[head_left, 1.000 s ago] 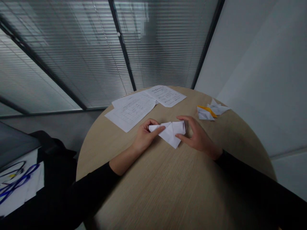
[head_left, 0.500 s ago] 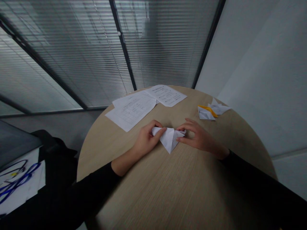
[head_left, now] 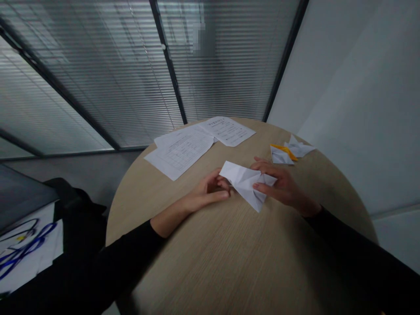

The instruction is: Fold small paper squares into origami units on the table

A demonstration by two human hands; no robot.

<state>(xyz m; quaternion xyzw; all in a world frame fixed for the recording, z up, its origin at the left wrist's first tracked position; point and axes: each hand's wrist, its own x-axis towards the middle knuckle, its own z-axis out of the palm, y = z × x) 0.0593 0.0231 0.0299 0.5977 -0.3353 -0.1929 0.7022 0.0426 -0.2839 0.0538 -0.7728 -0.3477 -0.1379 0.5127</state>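
Observation:
A folded sheet of white paper (head_left: 246, 183), with creases and pointed corners, is held over the middle of the round table (head_left: 210, 258). My right hand (head_left: 278, 183) grips its right side, thumb on the near face and fingers behind the upper edge. My left hand (head_left: 210, 190) is beside the paper's left end, thumb stretched out and apart from the curled fingers. Its fingertips are partly behind the paper's edge, and the thumb lies free of it.
Printed sheets (head_left: 183, 151) overlap at the table's far left edge. Folded white paper pieces (head_left: 300, 148), one with a yellow band (head_left: 285, 151), lie at the far right. Blue cables (head_left: 26, 247) rest on white papers at left. Blinds (head_left: 229, 65) stand behind.
The folded paper has turned and shifted right in my right hand, showing a broader face. My left thumb has come off the paper, and the left fingers have loosened.

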